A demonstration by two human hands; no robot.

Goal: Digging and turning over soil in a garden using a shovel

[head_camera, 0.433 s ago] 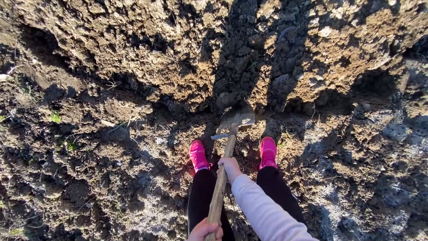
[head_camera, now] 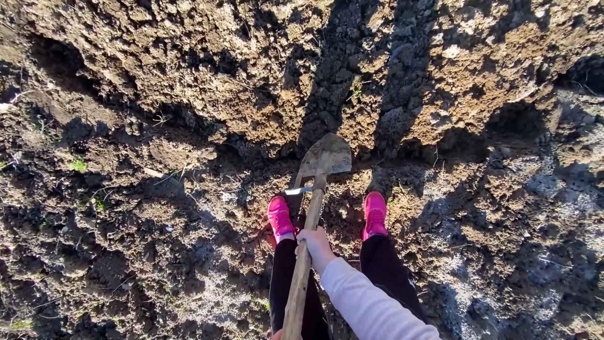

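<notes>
Lifted clear since the moment before, the grey, soil-caked metal spade blade [head_camera: 326, 154] now shows its whole rounded face against the bank of clods, where earlier only its upper edge stuck out of the earth. The right hand has slid a little lower and nearer the body along the shaft, and the left hand has sunk almost out of the bottom edge.

Largest of all is the dug brown soil [head_camera: 157, 189], lumpy and sunlit, with a raised bank of turned clods beyond the spade blade and long dark shadows running up over it. Below the blade stand two legs in black trousers [head_camera: 384, 267], ending in a pair of bright pink shoes [head_camera: 375, 213], one on each side of the shaft, toes towards the blade. A pale long wooden handle [head_camera: 304, 258] runs from the blade's socket down between the shoes to the lower edge. The right hand [head_camera: 314, 247], in a light pink sleeve, is wrapped tight around the handle below the shoes. Only a sliver of the left hand [head_camera: 277, 335] shows at the handle's foot, so its grip cannot be made out.
</notes>
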